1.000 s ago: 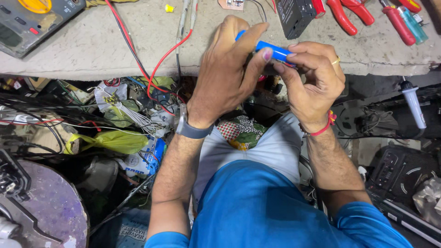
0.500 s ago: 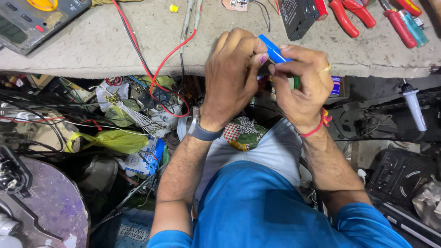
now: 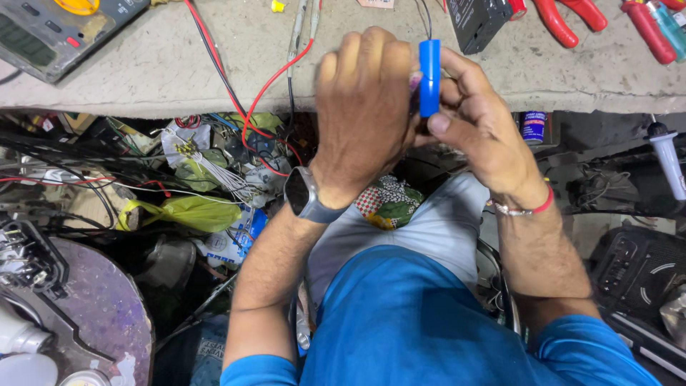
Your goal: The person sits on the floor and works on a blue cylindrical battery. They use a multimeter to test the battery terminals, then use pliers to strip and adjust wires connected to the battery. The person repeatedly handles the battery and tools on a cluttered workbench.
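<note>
A grey workbench [image 3: 179, 78] lay just beyond both hands, with a multimeter [image 3: 50, 25] far to the left hand's left and red-handled pliers [image 3: 564, 21] beyond the right hand. The left hand [image 3: 364, 107] was curled, knuckles up, against the right hand [image 3: 479, 125]. Both pinched a blue cylindrical cell [image 3: 429, 68], upright between their fingertips.

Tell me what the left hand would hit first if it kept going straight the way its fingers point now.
The left hand points up the picture, toward the workbench. Its fingertips already touch the blue cylinder. Going on, it would probably meet the red and black wires on the bench top, though depth is hard to judge from above.
</note>
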### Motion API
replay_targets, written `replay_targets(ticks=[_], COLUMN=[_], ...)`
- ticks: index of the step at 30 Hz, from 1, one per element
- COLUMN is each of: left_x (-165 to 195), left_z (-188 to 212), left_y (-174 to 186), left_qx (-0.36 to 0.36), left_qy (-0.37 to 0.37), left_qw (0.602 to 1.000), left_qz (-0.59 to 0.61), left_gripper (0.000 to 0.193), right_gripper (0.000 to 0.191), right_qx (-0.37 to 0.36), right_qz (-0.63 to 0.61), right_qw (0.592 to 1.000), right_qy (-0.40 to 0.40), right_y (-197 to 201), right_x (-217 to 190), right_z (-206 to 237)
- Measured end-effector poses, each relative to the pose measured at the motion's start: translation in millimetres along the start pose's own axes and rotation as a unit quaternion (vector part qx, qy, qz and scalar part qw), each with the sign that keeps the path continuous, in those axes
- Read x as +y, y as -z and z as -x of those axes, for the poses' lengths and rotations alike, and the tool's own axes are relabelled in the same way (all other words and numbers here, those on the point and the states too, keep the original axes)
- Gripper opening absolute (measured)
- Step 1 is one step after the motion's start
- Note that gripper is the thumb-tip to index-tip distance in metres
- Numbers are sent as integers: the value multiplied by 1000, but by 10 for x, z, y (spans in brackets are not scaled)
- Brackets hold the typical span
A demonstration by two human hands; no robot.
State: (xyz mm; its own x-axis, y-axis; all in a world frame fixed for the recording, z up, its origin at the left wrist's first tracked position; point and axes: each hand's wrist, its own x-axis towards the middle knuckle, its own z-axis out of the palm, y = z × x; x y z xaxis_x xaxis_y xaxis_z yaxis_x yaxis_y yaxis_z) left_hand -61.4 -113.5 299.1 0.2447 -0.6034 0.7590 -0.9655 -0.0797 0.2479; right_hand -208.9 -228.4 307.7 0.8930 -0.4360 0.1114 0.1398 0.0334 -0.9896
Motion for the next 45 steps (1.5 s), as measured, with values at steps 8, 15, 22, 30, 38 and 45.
replay_targets(ticks=[8, 15, 22, 30, 38, 45], left_x=[50, -162, -219, -68, -253, -455], left_z=[82, 13, 112, 105, 35, 298], left_y=[-189, -174, 75, 68, -136, 327], left_qx=[60, 28, 26, 182, 204, 236], left_qy=[-32, 64, 128, 129, 218, 215], left_qw=[996, 995, 967, 853, 732, 857], left_qz=[-66, 78, 218, 472, 612, 405], left_gripper=[30, 14, 7, 17, 15, 15], right_gripper=[37, 47, 38, 28, 36, 40], right_qx=[7, 37, 116, 28, 28, 122], right_qz=[440, 610, 514, 427, 520, 186], right_qw=[897, 740, 784, 895, 768, 956], right_qy=[36, 282, 328, 127, 372, 191], right_y=[38, -47, -99, -166, -161, 109], right_x=[-57, -16, 48, 20, 240, 418], right_z=[-58, 16, 48, 167, 290, 460])
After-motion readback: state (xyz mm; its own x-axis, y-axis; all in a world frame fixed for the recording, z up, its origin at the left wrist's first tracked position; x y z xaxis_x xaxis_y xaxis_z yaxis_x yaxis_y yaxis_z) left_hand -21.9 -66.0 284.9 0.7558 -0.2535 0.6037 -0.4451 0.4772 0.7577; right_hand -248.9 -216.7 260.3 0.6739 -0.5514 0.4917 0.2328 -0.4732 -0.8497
